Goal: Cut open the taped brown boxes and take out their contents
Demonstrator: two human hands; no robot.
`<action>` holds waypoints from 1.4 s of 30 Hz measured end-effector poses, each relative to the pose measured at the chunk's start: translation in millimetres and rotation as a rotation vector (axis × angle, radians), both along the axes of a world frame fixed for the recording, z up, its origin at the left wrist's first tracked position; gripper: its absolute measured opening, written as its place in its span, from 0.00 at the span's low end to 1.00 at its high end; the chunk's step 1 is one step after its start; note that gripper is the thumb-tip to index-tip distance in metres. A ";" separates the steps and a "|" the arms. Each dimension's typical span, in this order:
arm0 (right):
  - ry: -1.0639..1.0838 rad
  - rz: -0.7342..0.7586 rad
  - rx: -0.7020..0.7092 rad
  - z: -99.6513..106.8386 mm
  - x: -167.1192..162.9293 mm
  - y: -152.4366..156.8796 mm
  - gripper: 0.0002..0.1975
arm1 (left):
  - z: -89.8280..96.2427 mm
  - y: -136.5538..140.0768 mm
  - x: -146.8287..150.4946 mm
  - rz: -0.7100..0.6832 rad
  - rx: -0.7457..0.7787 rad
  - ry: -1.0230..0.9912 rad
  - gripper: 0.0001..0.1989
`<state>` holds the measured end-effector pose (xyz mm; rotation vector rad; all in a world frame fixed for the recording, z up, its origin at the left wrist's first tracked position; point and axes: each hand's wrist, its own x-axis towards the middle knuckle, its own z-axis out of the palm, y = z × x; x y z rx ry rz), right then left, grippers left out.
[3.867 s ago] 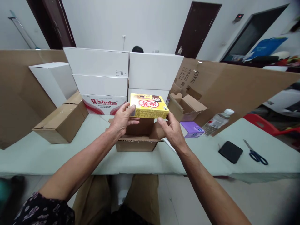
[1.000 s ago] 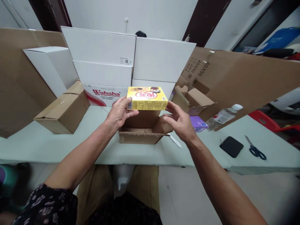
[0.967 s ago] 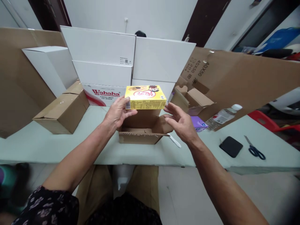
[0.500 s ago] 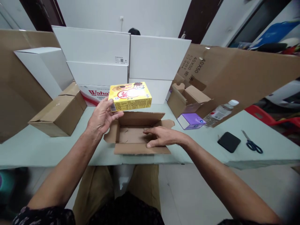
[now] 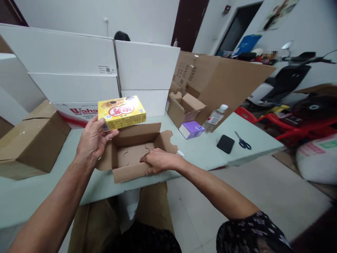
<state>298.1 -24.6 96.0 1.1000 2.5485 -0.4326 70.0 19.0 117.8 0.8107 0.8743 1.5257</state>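
My left hand (image 5: pixel 91 140) holds a yellow printed carton (image 5: pixel 122 113) by its left end, thumb on top and fingers below, raised above the table. Below the carton stands an open brown cardboard box (image 5: pixel 131 173), its flaps folded outward and its visible floor bare. My right hand (image 5: pixel 159 161) is closed over the front right part of this box, fingers reaching inside and thumb at the front flap. The fingertips are partly hidden.
To the right are a small open cardboard box (image 5: pixel 177 111), a purple box (image 5: pixel 191 130), a water bottle (image 5: pixel 215 118), a black flat object (image 5: pixel 225 144) and scissors (image 5: pixel 243 142). Brown closed box (image 5: pixel 31 140) stands left; white boxes (image 5: pixel 76 88) wall the back.
The view has turned right, so everything sits further left and a parked scooter shows. My right fingers have curled closer to the box's front wall. My left hand still holds the yellow carton up.
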 end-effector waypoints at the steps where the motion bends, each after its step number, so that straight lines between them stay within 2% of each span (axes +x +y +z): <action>1: -0.013 -0.007 0.042 -1.6 -1.8 -3.1 0.18 | 0.9 -0.5 -0.4 0.002 0.005 0.003 0.12; 5: -0.030 -0.066 0.159 -5.7 -2.3 -8.4 0.12 | 11.8 -10.5 -3.3 0.001 0.045 0.020 0.09; 9: -0.003 -0.161 0.226 1.6 9.5 -5.5 0.10 | 31.8 -26.1 -9.7 0.001 0.048 0.017 0.06; 12: 0.032 -0.268 0.306 14.2 31.8 -8.6 0.08 | 44.6 -36.2 -16.1 -0.002 0.053 0.006 0.05; 15: 0.043 -0.425 0.393 26.6 68.3 -23.0 0.05 | 48.1 -42.0 -20.0 -0.004 0.049 0.011 0.04; 18: 0.058 -0.605 0.440 31.8 116.8 -47.1 0.02 | 40.3 -43.8 -18.9 -0.036 0.004 -0.007 0.06; 22: 0.171 -0.855 0.466 24.1 187.4 -82.8 0.11 | 19.2 -44.5 -11.7 -0.087 -0.076 -0.062 0.07; 25: 0.118 -0.972 0.499 10.6 225.9 -102.4 0.15 | 3.0 -46.9 -4.6 -0.144 -0.102 -0.085 0.07; 28: 0.074 -1.049 0.497 -5.9 240.6 -108.5 0.16 | -10.2 -51.2 4.6 -0.208 -0.133 -0.093 0.07; 33: 0.082 -1.077 0.499 -26.7 231.8 -90.6 0.09 | -19.6 -61.6 24.2 -0.305 -0.170 -0.095 0.14; 35: 0.136 -1.060 0.539 -28.6 226.3 -81.4 0.15 | -19.8 -65.7 31.4 -0.327 -0.175 -0.096 0.16; 38: 0.252 -1.002 0.729 -23.3 219.7 -81.0 0.17 | -22.3 -70.6 38.4 -0.342 -0.176 -0.081 0.18; 40: 0.328 -0.913 0.984 -17.4 216.2 -97.5 0.15 | -27.4 -73.3 39.9 -0.349 -0.185 -0.066 0.19; 42: 0.399 -0.861 1.300 -16.0 214.2 -128.0 0.13 | -35.8 -76.0 38.9 -0.349 -0.207 -0.053 0.20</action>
